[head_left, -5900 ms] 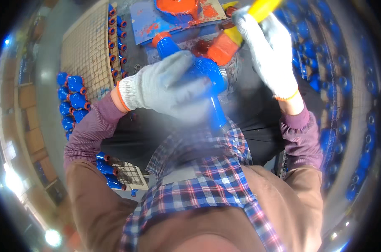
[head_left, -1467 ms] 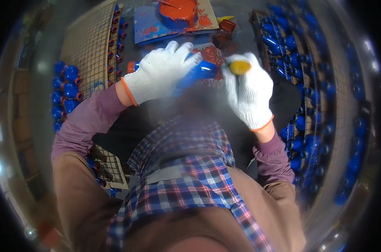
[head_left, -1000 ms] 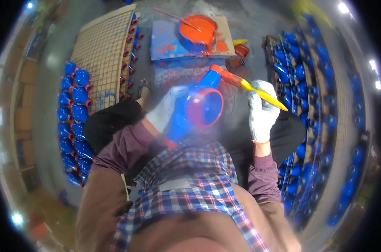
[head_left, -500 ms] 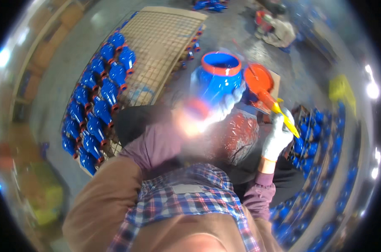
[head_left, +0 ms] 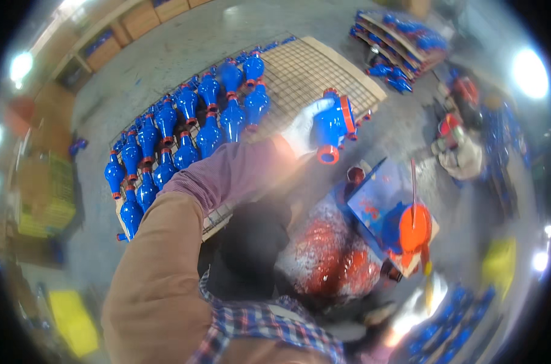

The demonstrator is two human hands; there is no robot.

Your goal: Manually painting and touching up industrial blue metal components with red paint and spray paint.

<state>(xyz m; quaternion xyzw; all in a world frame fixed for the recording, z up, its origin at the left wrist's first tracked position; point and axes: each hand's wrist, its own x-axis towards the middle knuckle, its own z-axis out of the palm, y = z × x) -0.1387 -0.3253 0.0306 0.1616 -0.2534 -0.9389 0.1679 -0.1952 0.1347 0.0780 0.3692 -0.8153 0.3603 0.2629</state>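
My left hand (head_left: 301,130), in a white glove, grips a blue valve body (head_left: 331,124) with red rims around its wide mouth and its two narrower ends. It hangs tilted over the near right edge of a wire-mesh rack (head_left: 302,79). Several similar blue valve bodies (head_left: 209,134) lie in rows along the rack's left side. At the lower right my gloved right hand (head_left: 412,312) is blurred, closed around a yellow-handled brush (head_left: 431,291). Just beyond it sits a round container of orange-red paint (head_left: 408,233) with a thin stick (head_left: 413,185) standing in it.
A paint-smeared blue board (head_left: 378,194) lies beside the paint. In front of me is a rounded, red-stained lump (head_left: 330,255). Stacked shelves of blue parts (head_left: 400,42) stand at the far right. Yellow boxes (head_left: 73,321) are at the lower left.
My left hand has carried the valve body away from the paint, forward over the rack, and turned it sideways. The right hand and brush have drawn back from the paint. My view has turned rightward.
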